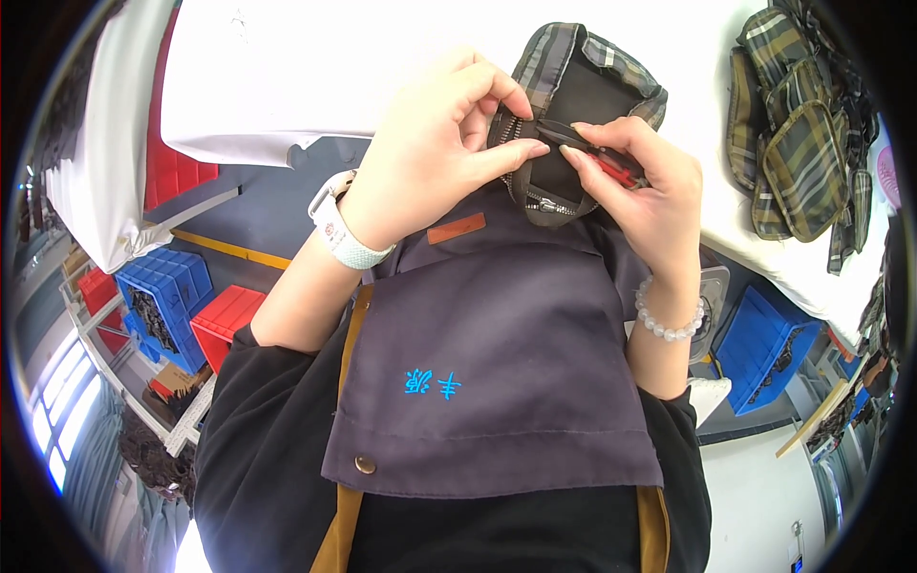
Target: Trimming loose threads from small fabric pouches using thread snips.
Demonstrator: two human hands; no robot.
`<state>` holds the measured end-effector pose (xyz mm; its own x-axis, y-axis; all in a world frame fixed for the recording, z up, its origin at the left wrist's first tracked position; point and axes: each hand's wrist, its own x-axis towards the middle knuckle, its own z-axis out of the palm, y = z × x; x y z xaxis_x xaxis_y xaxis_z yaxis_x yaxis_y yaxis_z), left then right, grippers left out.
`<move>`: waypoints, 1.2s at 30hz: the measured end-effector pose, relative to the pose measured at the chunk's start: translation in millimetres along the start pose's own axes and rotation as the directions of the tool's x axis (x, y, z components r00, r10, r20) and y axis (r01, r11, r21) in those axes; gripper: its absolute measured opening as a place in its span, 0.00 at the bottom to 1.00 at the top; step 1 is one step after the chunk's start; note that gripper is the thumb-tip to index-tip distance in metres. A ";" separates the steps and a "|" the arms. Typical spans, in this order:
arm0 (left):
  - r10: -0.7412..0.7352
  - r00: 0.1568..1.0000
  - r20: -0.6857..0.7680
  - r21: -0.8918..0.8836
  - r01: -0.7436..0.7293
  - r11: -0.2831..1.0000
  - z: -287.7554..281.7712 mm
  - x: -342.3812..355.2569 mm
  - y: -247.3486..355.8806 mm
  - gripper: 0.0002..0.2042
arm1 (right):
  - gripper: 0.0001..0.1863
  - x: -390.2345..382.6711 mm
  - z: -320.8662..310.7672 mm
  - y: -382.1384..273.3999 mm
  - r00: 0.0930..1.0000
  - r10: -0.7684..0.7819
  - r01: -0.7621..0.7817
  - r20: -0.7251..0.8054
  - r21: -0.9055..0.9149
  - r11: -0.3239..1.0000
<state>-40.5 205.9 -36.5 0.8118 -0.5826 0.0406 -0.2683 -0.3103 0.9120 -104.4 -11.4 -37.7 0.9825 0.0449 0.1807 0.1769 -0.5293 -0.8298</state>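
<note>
A dark pouch with green plaid trim and metal zippers lies at the front edge of the white table. My left hand grips its zipper edge with bent fingers and thumb. My right hand has thumb and forefinger on a dark strip of the pouch and holds a red-handled tool in the palm, mostly hidden by fingers. Below the pouch, a grey apron with blue embroidery and a small brown tag covers my front.
A pile of plaid pouches sits on the white table at the right. Blue crates and a red crate stand low at the left, another blue crate at lower right.
</note>
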 end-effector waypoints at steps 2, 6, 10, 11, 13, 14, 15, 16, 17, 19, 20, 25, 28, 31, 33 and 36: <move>0.006 1.000 -0.001 0.009 -0.006 1.000 0.3 0.2 -2.9 0.13 | 0.09 0.7 0.5 -1.8 1.000 -0.004 0.004 0.011 -0.047 0.999; -0.008 1.000 -0.002 -0.006 0.008 1.000 0.5 0.2 -2.2 0.13 | 0.10 -0.5 1.6 -2.5 1.000 0.023 -0.023 0.006 -0.057 0.998; -0.035 0.999 -0.001 -0.032 0.034 0.999 0.8 -0.6 -1.1 0.14 | 0.10 -2.3 0.2 -0.6 0.997 0.069 -0.066 -0.033 0.095 0.993; -0.017 1.000 0.002 -0.019 0.017 1.000 0.6 -0.6 -1.7 0.14 | 0.10 -1.9 -1.5 -0.8 0.998 0.059 -0.058 -0.010 0.094 0.994; 0.000 1.000 0.005 -0.007 0.000 1.000 0.4 -0.3 -2.6 0.14 | 0.10 -1.1 -2.9 -0.6 0.999 0.046 -0.046 0.003 0.075 0.996; 0.004 1.000 -0.002 -0.013 -0.004 1.000 0.6 0.0 -2.9 0.14 | 0.09 -0.8 -3.1 -0.5 0.999 0.034 -0.035 0.015 0.056 0.998; 0.008 1.000 -0.009 -0.018 -0.008 1.000 0.9 0.3 -3.1 0.13 | 0.09 -0.6 -2.6 -0.4 0.999 0.034 -0.035 0.016 0.056 0.998; 0.008 1.000 -0.009 -0.019 -0.008 1.000 1.0 0.4 -3.0 0.13 | 0.09 -0.5 -1.9 -0.3 0.999 0.033 -0.034 0.013 0.048 0.998; 0.008 1.000 -0.020 -0.005 -0.009 1.000 1.2 0.6 -2.9 0.11 | 0.09 -0.4 -1.1 0.0 0.999 0.033 -0.033 0.011 0.041 0.999; 0.008 0.999 -0.032 0.008 -0.008 1.000 0.8 1.0 -2.5 0.09 | 0.09 0.1 1.2 1.5 1.000 0.017 -0.017 -0.002 0.038 0.999; 0.019 0.999 -0.032 0.021 -0.019 1.000 0.4 1.4 -2.0 0.06 | 0.08 0.5 2.0 2.0 1.000 0.001 0.000 -0.015 0.035 0.999; 0.006 1.000 -0.021 0.049 -0.005 0.999 0.7 2.5 3.2 0.03 | 0.08 0.4 2.5 1.5 1.000 -0.022 0.022 -0.006 -0.049 0.999; -0.032 0.999 -0.010 0.039 0.032 0.999 1.6 1.4 1.0 0.03 | 0.08 -0.6 2.4 2.1 1.000 -0.023 0.022 -0.009 -0.065 0.998; 0.014 0.997 -0.081 -0.045 -0.017 0.999 1.6 -3.5 -3.9 0.04 | 0.07 -0.7 2.7 1.1 1.000 0.028 -0.027 -0.013 0.022 0.999; -0.404 0.913 -0.051 -0.316 0.370 0.874 0.0 -6.6 12.7 0.14 | 0.06 -2.1 1.8 -1.8 0.997 0.076 -0.073 -0.020 0.096 0.993; -0.032 0.985 -0.168 0.110 0.050 0.993 7.9 -9.3 11.2 0.25 | 0.06 6.8 -3.0 -15.5 0.963 0.266 -0.230 -0.038 0.398 0.888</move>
<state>-55.2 201.9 -29.9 0.8953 -0.4383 0.0797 -0.2824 -0.4198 0.8626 -100.6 -5.5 -22.0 0.9912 -0.1298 -0.0268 -0.0454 -0.1427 -0.9887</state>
